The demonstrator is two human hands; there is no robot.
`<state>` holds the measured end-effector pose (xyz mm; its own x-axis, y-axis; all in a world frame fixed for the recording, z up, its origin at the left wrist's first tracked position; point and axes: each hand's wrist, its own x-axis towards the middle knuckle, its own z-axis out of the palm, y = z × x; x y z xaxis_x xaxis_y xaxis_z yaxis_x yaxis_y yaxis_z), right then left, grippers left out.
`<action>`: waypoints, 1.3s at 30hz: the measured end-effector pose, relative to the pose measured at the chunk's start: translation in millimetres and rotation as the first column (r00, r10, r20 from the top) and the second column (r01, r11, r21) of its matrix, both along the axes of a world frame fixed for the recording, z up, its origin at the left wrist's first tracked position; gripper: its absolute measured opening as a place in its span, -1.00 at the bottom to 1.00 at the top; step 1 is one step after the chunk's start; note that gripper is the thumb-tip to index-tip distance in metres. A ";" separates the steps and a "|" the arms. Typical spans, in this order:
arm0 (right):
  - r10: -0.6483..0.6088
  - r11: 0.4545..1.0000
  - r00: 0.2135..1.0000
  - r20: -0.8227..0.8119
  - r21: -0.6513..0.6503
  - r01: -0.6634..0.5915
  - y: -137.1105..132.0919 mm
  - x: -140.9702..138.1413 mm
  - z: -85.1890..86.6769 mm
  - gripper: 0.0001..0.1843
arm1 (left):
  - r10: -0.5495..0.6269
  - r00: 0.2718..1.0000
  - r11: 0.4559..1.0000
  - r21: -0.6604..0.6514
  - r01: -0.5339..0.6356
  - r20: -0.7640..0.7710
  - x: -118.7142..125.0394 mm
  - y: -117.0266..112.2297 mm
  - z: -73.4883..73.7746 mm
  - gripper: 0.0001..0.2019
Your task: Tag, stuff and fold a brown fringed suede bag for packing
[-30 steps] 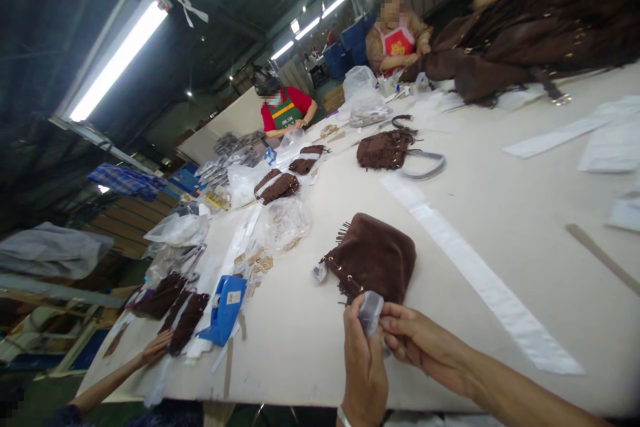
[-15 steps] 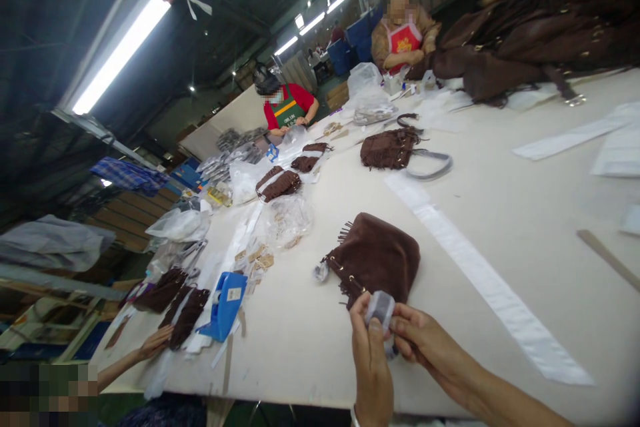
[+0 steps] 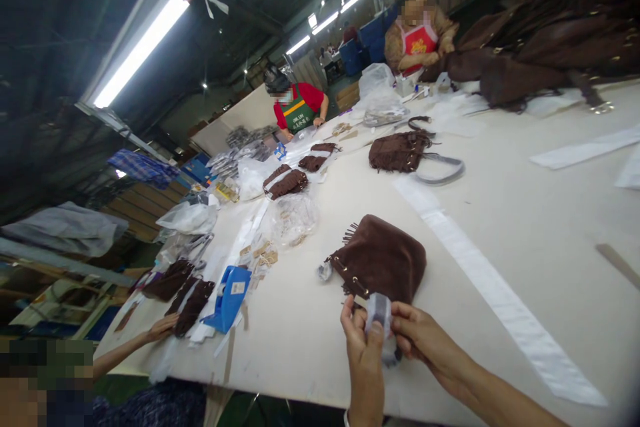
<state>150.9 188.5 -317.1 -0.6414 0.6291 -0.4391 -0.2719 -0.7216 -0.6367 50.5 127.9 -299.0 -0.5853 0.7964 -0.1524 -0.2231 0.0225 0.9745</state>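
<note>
A dark brown suede bag with fringe and metal eyelets lies on the pale table in front of me. At its near edge, a strap wrapped in whitish see-through film is held up between my hands. My left hand grips it from the left, thumb pressed on the film and fingers behind. From the right, my right hand pinches the strap's side with thumb and fingers. Part of the strap hangs below, half hidden by my fingers. Another wrapped bit sticks out at the bag's left corner.
Left of the bag stand a blue tape dispenser and a clear plastic bag. A co-worker's hand touches a brown bag. A long white strip lies to the right. More brown bags and two people are farther back.
The view has shifted slightly. My left fingers have loosened and spread a little behind the wrapped strap, showing a pale piece there. The right hand keeps its pinch.
</note>
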 end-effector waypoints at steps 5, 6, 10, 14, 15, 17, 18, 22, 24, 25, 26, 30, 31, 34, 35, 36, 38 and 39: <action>0.051 0.962 0.965 -0.258 -0.247 -0.117 0.7 2.3 3.4 -0.65 | 0.039 0.984 0.999 -0.018 -0.037 0.176 -2.5 -4.4 14.2 -0.09; 0.071 0.957 0.956 -0.283 -0.252 -0.146 1.6 3.2 3.5 -0.67 | 0.045 0.979 0.999 -0.024 -0.041 0.201 -2.8 -5.7 17.4 -0.11; 0.168 0.936 0.934 -0.316 -0.247 -0.251 6.4 6.7 1.4 -0.77 | 0.054 0.957 0.998 -0.034 -0.046 0.286 -2.6 -9.3 28.6 -0.32; 0.252 0.912 0.911 -0.325 -0.234 -0.336 12.4 9.6 -0.1 -0.79 | 0.017 0.941 0.999 -0.036 -0.005 0.338 0.0 -9.6 37.8 -0.46; 0.272 0.908 0.902 -0.335 -0.223 -0.356 13.9 10.2 0.2 -0.79 | 0.022 0.940 0.999 -0.033 -0.012 0.342 0.6 -9.4 39.6 -0.49; 0.306 0.897 0.882 -0.359 -0.203 -0.394 16.5 11.3 1.0 -0.79 | 0.015 0.936 1.000 -0.018 -0.009 0.351 1.4 -9.1 41.8 -0.56; 0.319 0.893 0.874 -0.366 -0.194 -0.407 17.5 11.9 1.2 -0.79 | 0.000 0.934 1.000 -0.010 0.004 0.358 1.4 -9.3 41.9 -0.59; 0.377 0.887 0.865 -0.332 -0.141 -0.441 21.4 13.5 -1.0 -0.77 | -0.078 0.924 0.997 0.010 0.081 0.375 -0.6 -12.8 34.8 -0.65; 0.407 0.883 0.860 -0.308 -0.108 -0.457 24.0 13.0 -2.3 -0.78 | -0.081 0.924 0.996 0.001 0.087 0.373 -1.7 -14.8 28.3 -0.66; 0.415 0.882 0.859 -0.299 -0.100 -0.461 25.2 12.2 -2.5 -0.79 | -0.068 0.928 0.997 -0.006 0.076 0.365 -2.1 -15.3 25.2 -0.66; 0.415 0.884 0.863 -0.289 -0.098 -0.458 26.1 11.1 -2.1 -0.80 | -0.049 0.934 0.998 -0.016 0.058 0.353 -2.4 -15.3 22.5 -0.66; 0.369 0.920 0.906 -0.207 -0.059 -0.388 23.3 5.0 2.7 -0.76 | 0.063 0.961 0.996 -0.072 -0.045 0.268 -1.7 -11.6 19.1 -0.64; 0.355 0.932 0.919 -0.170 -0.016 -0.363 21.2 4.0 3.8 -0.76 | 0.088 0.963 0.994 -0.087 -0.068 0.253 -1.4 -10.5 19.7 -0.63; 0.311 0.941 0.950 -0.010 0.148 -0.306 15.0 3.8 4.3 -0.71 | 0.138 0.962 0.987 -0.113 -0.114 0.236 -1.8 -9.2 22.0 -0.62; 0.294 0.935 0.954 0.048 0.194 -0.298 13.8 4.7 3.6 -0.69 | 0.143 0.961 0.986 -0.114 -0.119 0.235 -2.5 -9.5 22.3 -0.63; 0.282 0.926 0.954 0.100 0.230 -0.298 13.1 6.0 2.8 -0.67 | 0.140 0.962 0.987 -0.111 -0.117 0.234 -3.7 -10.0 22.3 -0.64; 0.286 0.908 0.942 0.173 0.265 -0.324 13.1 8.8 1.8 -0.63 | 0.109 0.967 0.991 -0.103 -0.087 0.232 -6.5 -11.3 21.0 -0.67; 0.302 0.899 0.933 0.193 0.266 -0.346 13.6 10.1 1.8 -0.61 | 0.088 0.970 0.993 -0.098 -0.066 0.228 -8.1 -11.8 20.0 -0.68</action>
<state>160.9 202.0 -315.2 -0.7757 0.5106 -0.3709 0.0555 -0.5302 -0.8461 42.4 116.1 -279.0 -0.5847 0.7273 -0.3594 -0.4468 0.0811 0.8910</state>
